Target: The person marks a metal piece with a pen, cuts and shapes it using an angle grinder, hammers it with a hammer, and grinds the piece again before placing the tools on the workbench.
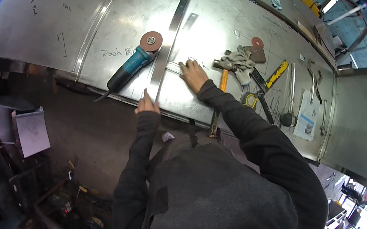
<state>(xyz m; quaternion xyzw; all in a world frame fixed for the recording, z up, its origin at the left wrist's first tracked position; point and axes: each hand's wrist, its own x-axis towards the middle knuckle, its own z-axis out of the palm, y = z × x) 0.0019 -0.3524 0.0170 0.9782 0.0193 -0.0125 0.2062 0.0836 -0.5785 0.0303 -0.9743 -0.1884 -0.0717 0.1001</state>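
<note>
A long flat metal bar (166,47) lies slantwise across the steel tabletop. My left hand (146,104) is at its near end, the fingers along one side and the thumb toward the other, apparently gripping it. To the right of the bar, my right hand (193,75) rests on the tabletop with its fingers spread. Its fingertips touch or lie beside a thin, shiny metal strip (173,68) that reaches toward the bar; the fingers partly hide it. Left of the bar lies a teal and black angle grinder (133,65) with a reddish-brown disc (151,40) facing up.
On the right lie a hammer (224,80) with an orange handle, grey work gloves (241,63), a yellow-marked ruler (277,74), a tape measure (250,100), a black-headed mallet (289,119) and pliers (313,82). Another hammer (214,124) hangs at the front edge of the steel table (93,61).
</note>
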